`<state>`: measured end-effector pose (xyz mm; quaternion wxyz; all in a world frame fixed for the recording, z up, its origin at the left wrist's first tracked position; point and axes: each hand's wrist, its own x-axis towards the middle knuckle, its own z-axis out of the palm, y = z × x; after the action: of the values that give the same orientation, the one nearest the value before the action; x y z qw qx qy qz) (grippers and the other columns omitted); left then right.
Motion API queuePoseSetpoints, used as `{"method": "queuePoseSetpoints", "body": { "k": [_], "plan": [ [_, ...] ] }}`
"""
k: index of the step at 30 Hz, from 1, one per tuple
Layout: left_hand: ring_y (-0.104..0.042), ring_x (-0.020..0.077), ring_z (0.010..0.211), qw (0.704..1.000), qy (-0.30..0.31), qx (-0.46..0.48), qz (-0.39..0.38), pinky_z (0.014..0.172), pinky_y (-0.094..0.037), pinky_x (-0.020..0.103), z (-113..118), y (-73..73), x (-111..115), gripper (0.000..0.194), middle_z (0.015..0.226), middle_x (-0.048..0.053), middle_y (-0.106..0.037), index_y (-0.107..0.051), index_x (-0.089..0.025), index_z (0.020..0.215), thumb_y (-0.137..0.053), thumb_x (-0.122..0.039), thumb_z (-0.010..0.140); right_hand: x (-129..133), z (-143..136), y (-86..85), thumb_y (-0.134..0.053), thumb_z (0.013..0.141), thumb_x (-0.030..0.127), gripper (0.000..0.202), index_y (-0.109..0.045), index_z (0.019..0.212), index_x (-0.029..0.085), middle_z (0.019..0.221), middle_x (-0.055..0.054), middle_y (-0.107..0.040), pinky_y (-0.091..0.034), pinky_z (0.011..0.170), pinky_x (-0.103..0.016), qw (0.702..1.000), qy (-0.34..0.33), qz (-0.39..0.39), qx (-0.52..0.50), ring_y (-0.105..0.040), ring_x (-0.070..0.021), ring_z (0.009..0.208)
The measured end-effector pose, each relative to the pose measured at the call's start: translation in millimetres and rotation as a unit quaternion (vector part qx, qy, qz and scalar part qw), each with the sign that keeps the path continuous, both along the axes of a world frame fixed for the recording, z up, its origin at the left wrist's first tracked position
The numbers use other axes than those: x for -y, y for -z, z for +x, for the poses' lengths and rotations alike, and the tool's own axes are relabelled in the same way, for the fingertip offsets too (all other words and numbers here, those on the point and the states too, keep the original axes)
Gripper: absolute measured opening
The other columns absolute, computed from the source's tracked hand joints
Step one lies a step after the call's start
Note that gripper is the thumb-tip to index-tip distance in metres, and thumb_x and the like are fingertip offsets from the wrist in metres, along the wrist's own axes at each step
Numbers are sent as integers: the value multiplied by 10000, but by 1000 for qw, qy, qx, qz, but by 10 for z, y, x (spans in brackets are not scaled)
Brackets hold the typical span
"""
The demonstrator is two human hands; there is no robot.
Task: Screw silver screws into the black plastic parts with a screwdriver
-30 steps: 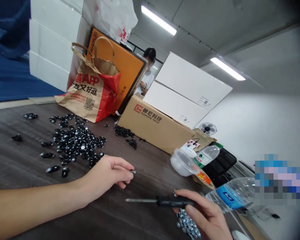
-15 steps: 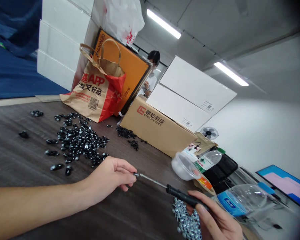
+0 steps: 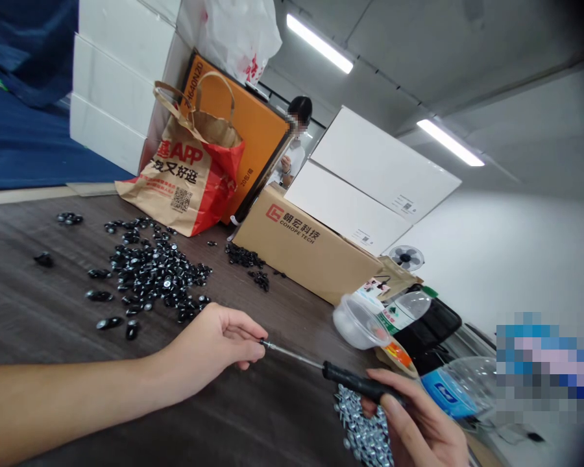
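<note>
My left hand [image 3: 217,340] is closed in a pinch around a small black part [image 3: 262,341], mostly hidden by the fingertips. My right hand [image 3: 421,418] grips the black handle of a screwdriver [image 3: 353,381], whose thin metal shaft points left. The shaft's tip meets the pinched part at the left fingertips; a small silver screw seems to sit there, too small to make out clearly. Below the handle lies a pile of silver screws [image 3: 365,428], partly behind the right fingers. Beyond my left hand spreads a heap of black parts with silver screw heads [image 3: 160,272].
Smaller black pieces [image 3: 243,256] lie by a cardboard box [image 3: 306,243] with white boxes on top. A paper bag [image 3: 175,175] stands at the back left. On the right are a clear plastic bowl [image 3: 360,324] and a bottle [image 3: 452,389]. Behind the boxes is a person [image 3: 294,152].
The screwdriver's tip has come closer to my left fingertips, closing most of the gap where the screw showed. My right hand has shifted slightly left.
</note>
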<state>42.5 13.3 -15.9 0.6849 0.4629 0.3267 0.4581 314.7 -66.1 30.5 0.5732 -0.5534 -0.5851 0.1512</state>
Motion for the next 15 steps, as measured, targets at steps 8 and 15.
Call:
{"method": "queuePoseSetpoints", "body": {
  "k": [8, 15],
  "plan": [
    [-644, 162, 612, 999, -24, -19, 22, 644, -511, 299, -7, -33, 17, 164, 648, 3, -748, -789, -155, 777, -815, -195, 621, -119, 8, 124, -738, 826, 457, 257, -755, 907, 213, 603, -23, -680, -498, 542, -265, 998, -16, -60, 32, -628, -191, 549],
    [-662, 176, 660, 999, -32, -7, 7, 680, -541, 315, -47, -19, -46, 196, 642, 11, -739, -766, -129, 817, -808, -204, 640, -209, 110, 106, -775, 808, 404, 205, -746, 874, 213, 566, -9, -670, -514, 522, -229, 989, -32, -53, -134, -620, -164, 520]
  ]
}}
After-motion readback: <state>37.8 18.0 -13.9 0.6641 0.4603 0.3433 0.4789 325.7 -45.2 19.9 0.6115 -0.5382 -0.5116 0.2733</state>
